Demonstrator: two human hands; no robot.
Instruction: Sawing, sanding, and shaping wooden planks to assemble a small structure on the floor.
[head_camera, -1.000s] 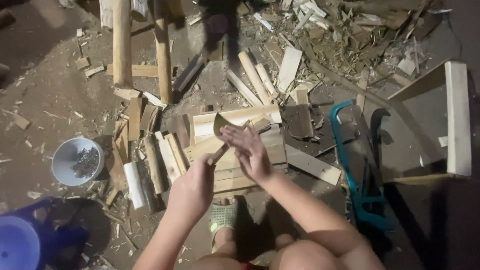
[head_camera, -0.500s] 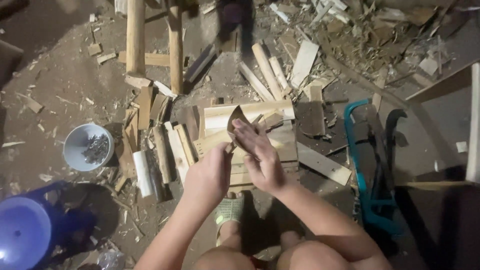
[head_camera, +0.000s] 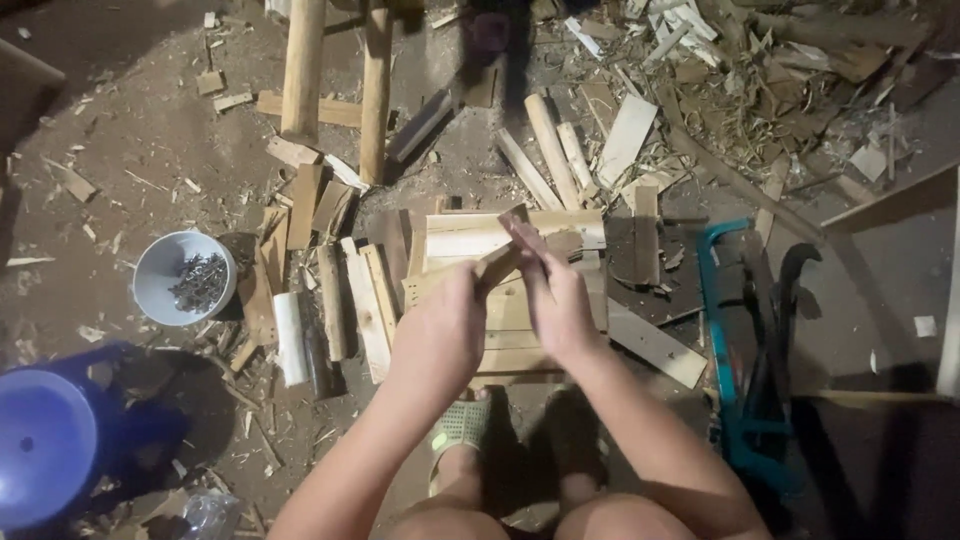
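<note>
**Hands at small slat frame, dirt floor**

Left hand: fist closed around a wooden hammer handle; the hammer angles up and right, head just beyond the fingertips. Right hand: fingers extended, pressed flat on the pale slat frame, touching the hammer head; whether it pinches anything cannot be told. Left of the frame: white bowl of nails. Near left: blue stool. Right: teal-framed saw.
</note>
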